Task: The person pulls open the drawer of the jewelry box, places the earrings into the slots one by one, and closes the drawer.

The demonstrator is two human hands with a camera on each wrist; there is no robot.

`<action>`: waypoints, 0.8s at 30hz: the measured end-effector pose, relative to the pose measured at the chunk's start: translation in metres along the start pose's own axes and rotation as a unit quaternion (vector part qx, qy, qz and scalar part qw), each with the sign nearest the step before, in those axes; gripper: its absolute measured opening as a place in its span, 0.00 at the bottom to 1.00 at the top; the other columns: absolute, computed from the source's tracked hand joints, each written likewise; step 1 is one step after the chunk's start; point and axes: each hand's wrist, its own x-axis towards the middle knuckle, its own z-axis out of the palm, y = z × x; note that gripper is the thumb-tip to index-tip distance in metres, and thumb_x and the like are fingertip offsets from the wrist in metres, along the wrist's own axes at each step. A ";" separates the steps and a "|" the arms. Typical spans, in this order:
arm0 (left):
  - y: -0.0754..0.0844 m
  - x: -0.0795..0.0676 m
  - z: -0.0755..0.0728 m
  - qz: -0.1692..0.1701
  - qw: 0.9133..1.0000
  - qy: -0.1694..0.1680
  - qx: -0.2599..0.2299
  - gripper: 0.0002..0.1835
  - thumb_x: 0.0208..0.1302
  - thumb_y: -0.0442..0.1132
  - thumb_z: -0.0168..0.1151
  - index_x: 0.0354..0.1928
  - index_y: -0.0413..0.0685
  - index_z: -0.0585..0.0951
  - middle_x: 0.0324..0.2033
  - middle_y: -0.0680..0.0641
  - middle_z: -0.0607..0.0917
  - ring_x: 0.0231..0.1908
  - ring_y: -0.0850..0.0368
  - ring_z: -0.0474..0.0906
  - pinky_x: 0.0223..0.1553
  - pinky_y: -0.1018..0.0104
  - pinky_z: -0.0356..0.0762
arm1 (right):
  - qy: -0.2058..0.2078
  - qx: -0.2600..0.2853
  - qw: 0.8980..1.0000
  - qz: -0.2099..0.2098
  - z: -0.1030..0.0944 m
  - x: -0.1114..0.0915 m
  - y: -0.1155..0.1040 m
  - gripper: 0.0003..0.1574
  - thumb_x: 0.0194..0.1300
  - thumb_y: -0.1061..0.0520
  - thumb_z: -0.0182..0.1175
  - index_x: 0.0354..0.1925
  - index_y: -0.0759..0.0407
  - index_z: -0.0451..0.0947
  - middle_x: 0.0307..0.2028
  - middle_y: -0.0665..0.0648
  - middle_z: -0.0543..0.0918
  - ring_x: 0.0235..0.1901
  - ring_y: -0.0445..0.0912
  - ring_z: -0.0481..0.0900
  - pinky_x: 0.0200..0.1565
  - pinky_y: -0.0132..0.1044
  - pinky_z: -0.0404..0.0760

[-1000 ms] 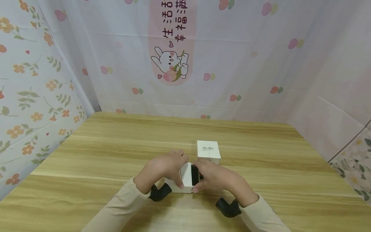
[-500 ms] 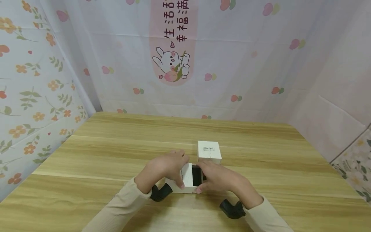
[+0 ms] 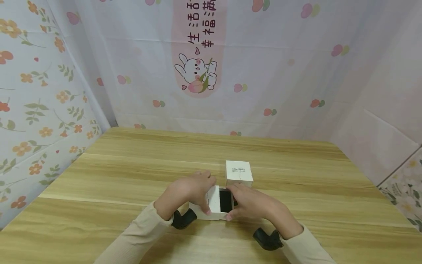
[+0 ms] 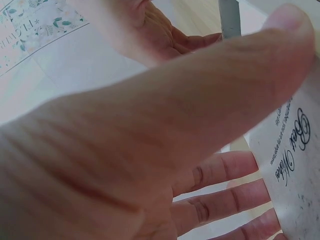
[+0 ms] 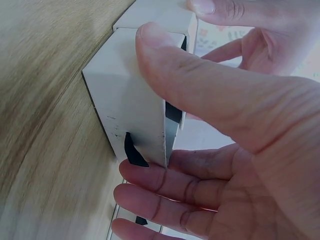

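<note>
A white drawer-style gift box sits near the table's front, its sleeve (image 3: pixel 213 201) on the left and its drawer (image 3: pixel 226 216) partly out on the right. The drawer's inside is black. My left hand (image 3: pixel 194 189) grips the sleeve, thumb on the near side and fingers on the far side; the left wrist view shows printed lettering (image 4: pixel 292 150) on its top. With thumb and fingers at opposite sides, my right hand (image 3: pixel 250 201) holds the drawer's outer end. A black pull tab (image 5: pixel 134 152) shows on the drawer's end face in the right wrist view.
Just behind the right hand stands a second white box (image 3: pixel 239 171) with similar print on top. Wood-grain tabletop (image 3: pixel 148 157) spreads around both boxes. Printed curtains (image 3: pixel 270 73) hang behind the table and at its sides.
My right hand has moved slightly right, drawing the drawer farther out of the sleeve, so more of the black inside shows. The left hand stays on the sleeve.
</note>
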 end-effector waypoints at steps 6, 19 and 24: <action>-0.001 0.001 0.001 -0.002 1.000 0.001 0.000 0.38 0.39 0.49 0.77 0.54 0.47 0.72 0.48 0.50 0.72 0.47 0.55 0.67 0.47 0.62 0.73 | 0.002 -0.008 1.000 -0.006 0.000 0.000 0.002 0.50 0.48 0.43 0.69 0.59 0.72 0.64 0.54 0.64 0.73 0.55 0.56 0.70 0.57 0.50 0.69; -0.001 0.002 0.001 -0.004 1.000 -0.003 0.005 0.39 0.39 0.49 0.77 0.55 0.47 0.71 0.52 0.50 0.71 0.51 0.54 0.67 0.49 0.61 0.73 | 0.006 -0.001 1.000 -0.008 -0.001 -0.003 0.006 0.50 0.47 0.43 0.70 0.58 0.73 0.64 0.52 0.62 0.74 0.52 0.52 0.71 0.55 0.49 0.71; -0.001 0.002 0.001 -0.007 1.000 -0.006 0.005 0.39 0.39 0.49 0.77 0.56 0.48 0.71 0.52 0.50 0.71 0.51 0.54 0.67 0.49 0.61 0.73 | 0.007 -0.001 1.000 -0.004 -0.001 -0.005 0.008 0.51 0.47 0.43 0.70 0.59 0.72 0.64 0.49 0.60 0.74 0.48 0.49 0.71 0.52 0.48 0.73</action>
